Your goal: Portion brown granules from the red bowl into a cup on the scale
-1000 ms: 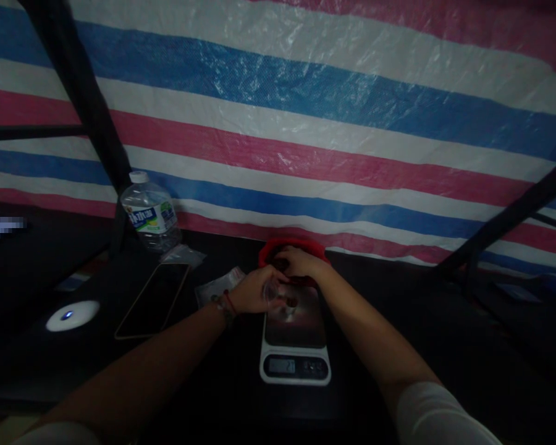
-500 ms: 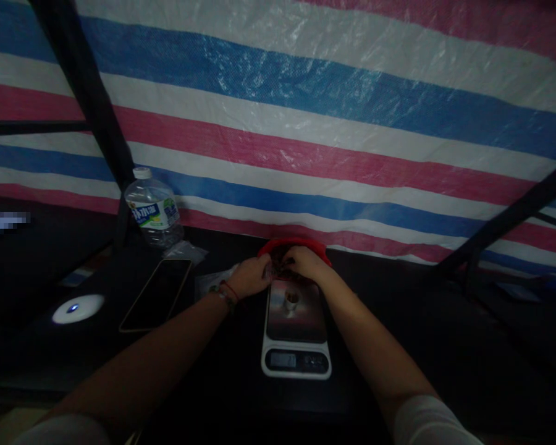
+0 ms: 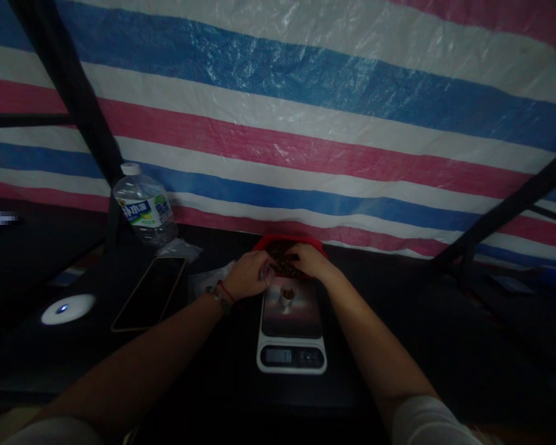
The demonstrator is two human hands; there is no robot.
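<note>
A red tray (image 3: 290,242) of small dark pieces sits at the far end of a kitchen scale (image 3: 291,327), against the striped tarp (image 3: 306,136). The right hand (image 3: 308,261) lies over the tray's near right edge, fingers curled into the pieces; whether its grip holds any cannot be told. The left hand (image 3: 246,276) rests at the tray's near left corner, fingers bent, its grip likewise unclear. A small cup (image 3: 286,296) stands on the scale platform. Left on the dark surface (image 3: 204,371) lie plastic bags (image 3: 204,281), a phone (image 3: 151,293), a water bottle (image 3: 143,207) and a white round device (image 3: 68,308)
</note>
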